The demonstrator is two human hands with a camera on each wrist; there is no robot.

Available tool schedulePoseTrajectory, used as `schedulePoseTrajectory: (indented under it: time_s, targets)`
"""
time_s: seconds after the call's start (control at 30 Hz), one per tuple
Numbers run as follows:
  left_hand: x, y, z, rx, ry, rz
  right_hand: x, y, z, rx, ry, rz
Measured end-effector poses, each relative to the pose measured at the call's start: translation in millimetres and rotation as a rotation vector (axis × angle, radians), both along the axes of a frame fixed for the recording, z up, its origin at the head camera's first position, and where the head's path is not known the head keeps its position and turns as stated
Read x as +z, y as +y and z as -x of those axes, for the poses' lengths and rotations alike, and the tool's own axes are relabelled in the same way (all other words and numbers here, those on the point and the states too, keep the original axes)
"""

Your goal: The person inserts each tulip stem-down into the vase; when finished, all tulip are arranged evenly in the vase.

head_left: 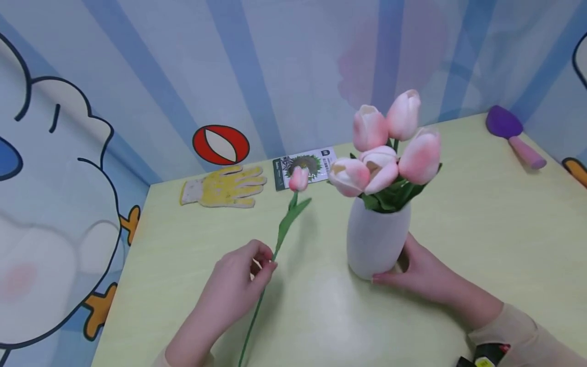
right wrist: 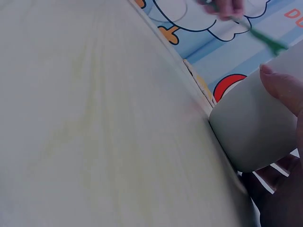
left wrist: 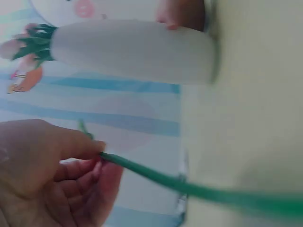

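From the head cam we see the whole table [head_left: 481, 214], L to R: a yellow glove [head_left: 224, 186] lying flat near the back wall, a seed packet [head_left: 304, 168] beside it, the vase [head_left: 377, 237] w/ five pink tulips [head_left: 390, 153], and a purple scoop [head_left: 513, 133] w/ pink handle far R. The packet has a dark plant pic and small print, too small for us to read. No other writing we can make out on the table.

Our left hand [head_left: 243, 280] pinches the green stem of a single tulip [head_left: 299, 179] between thumb and fingers. The bud is small, pink, closed, w/ one long leaf below it. Stem runs from near the packet down past the hand toward the table's near edge; the bud sits L of the vase, apart from the bunch.

Left wrist cam adds the pinch up close: thumb and fingers [left wrist: 87, 147] curled on the stem [left wrist: 199, 189], vase [left wrist: 137, 52] behind it.

Our right hand [head_left: 419, 272] is wrapped round the vase base, thumb along its front. Right wrist cam shows what the head cam hides: thumb [right wrist: 284, 90] pressed on the matte white wall of the vase [right wrist: 251, 127], its base flat on the table [right wrist: 94, 142]
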State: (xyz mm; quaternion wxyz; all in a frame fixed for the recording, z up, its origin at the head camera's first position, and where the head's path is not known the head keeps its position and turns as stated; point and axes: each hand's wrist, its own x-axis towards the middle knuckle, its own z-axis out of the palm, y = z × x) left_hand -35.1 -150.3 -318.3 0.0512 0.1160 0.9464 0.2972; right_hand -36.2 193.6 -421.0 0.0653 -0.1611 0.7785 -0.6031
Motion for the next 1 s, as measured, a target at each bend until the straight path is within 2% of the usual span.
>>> schedulePoseTrajectory:
  time_s: [0.1, 0.27, 0.37, 0.5, 0.57, 0.77, 0.9, 1.0]
  targets:
    - [28.2, 3.5, -0.5, 0.028, 0.066, -0.233, 0.6, 0, 0.4, -0.003, 0.005, -0.01]
    - [63.4, 16.2, -7.6, -0.034, 0.309, -0.611, -0.8, 0, 0.8, -0.001, 0.024, -0.026]
    - [76.7, 26.3, -11.9, -0.095, 0.444, -0.835, -1.7, 0, 0.9, 0.0, 0.027, -0.049]
    - [88.4, 39.0, -12.9, -0.205, 0.587, -1.132, -2.3, -1, 1.2, 0.0, 0.016, -0.086]
    - [92.1, 44.7, -12.7, -0.251, 0.647, -1.238, -2.1, -2, 1.2, -0.001, 0.01, -0.103]
    - [97.4, 60.1, -8.6, -0.31, 0.827, -1.414, -2.1, -4, 1.8, -0.007, 0.038, -0.135]
    - [99.4, 67.4, -1.9, -0.307, 0.969, -1.456, -0.7, -7, 1.9, -0.005, 0.049, -0.141]
    - [99.5, 73.0, -0.5, -0.278, 1.027, -1.449, -0.1, -8, 1.0, -0.002, 0.038, -0.155]
